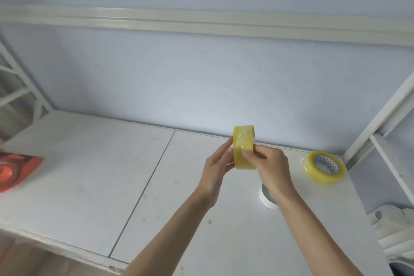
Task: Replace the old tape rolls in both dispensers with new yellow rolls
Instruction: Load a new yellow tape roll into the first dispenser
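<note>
Yellow tape roll [244,148] upright on edge, raised above white desk, pinched between both hands. Second yellow roll [324,167] flat, far right near wall. Red dispenser [13,169] at left edge.

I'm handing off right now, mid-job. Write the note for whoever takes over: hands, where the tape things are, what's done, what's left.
Hands: left hand and right hand both grip one yellow roll, held upright above the desk; right thumb lies on its outer face.
Things: second yellow roll lies at the desk's right rear corner. A white roll sits on the desk under the right wrist, partly hidden. An orange dispenser lies at the far left edge, cut off by the frame; no second dispenser is in view.
Done: cannot tell from this view.
Left: load the held roll, then the second one.
</note>
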